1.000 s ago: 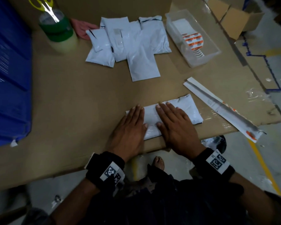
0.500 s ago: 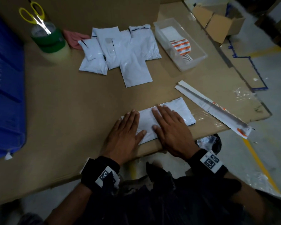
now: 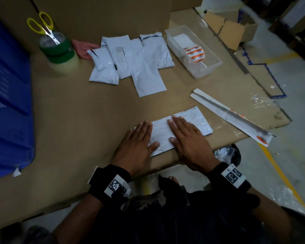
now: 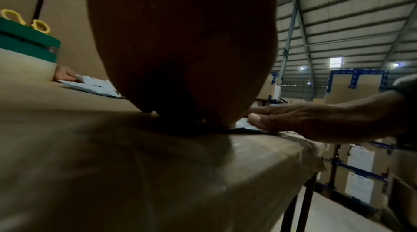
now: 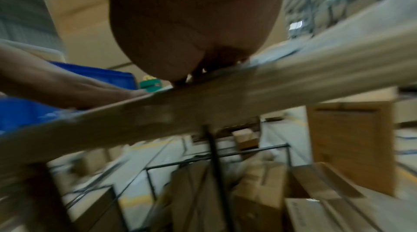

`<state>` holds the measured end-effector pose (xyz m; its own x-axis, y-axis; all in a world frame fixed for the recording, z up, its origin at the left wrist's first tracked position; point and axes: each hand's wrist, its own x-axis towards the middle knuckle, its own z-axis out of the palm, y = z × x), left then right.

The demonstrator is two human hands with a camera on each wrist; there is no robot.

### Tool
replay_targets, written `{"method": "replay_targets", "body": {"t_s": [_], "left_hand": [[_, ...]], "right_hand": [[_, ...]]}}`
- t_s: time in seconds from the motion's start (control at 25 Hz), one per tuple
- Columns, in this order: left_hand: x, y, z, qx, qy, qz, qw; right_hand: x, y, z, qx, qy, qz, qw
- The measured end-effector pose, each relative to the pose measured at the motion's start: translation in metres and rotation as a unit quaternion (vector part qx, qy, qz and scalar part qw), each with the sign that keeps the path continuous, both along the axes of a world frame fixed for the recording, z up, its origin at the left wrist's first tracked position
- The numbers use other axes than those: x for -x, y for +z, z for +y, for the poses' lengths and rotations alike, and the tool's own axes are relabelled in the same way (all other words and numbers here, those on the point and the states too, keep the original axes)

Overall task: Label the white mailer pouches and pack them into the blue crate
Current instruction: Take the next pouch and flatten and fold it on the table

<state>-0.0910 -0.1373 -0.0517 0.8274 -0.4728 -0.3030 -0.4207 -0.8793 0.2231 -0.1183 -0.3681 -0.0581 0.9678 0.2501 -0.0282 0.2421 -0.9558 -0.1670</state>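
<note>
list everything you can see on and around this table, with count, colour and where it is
mailer pouch: one, white, near table edge, under both hands
pouch pile: about five, white, overlapping, far centre
blue crate: one, blue, left side of table
tape rolls: stacked, green on pale, far left
scissors: one, yellow handles, standing in the tape rolls
pink cloth: one, behind the pile, left
clear tray: one, far right, holds orange-and-white labels
backing strip: one, white, right of the pouch
cardboard boxes: brown, on the floor, right
table: one, brown cardboard-covered
left hand: flat on the pouch's left end
right hand: flat on the pouch's middle
</note>
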Motion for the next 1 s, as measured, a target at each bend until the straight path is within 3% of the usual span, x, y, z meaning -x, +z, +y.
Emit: {"method": "replay_targets", "body": {"t_s": [0.16,0.36,0.64,0.8,1.0], "left_hand": [[-0.005,0.008,-0.003,-0.006,-0.004,0.027,1.000],[-0.013,0.006,-0.002,-0.013,-0.016,0.028,0.999],[-0.015,0.018,0.023,-0.040,0.034,0.043,0.998],[-0.014,0.022,0.029,-0.047,0.028,0.023,0.998],[-0.013,0.020,0.029,-0.061,0.023,0.011,0.998]], "right_hand": [[0.002,0.008,-0.036,0.003,-0.095,0.016,0.995],[-0.009,0.009,0.010,-0.017,0.021,-0.010,1.000],[-0.014,0.003,0.020,0.012,0.022,-0.015,1.000],[-0.012,0.008,0.044,0.014,0.115,0.009,0.993],[-0.001,0.009,0.016,0.040,0.078,-0.025,0.996]]}}
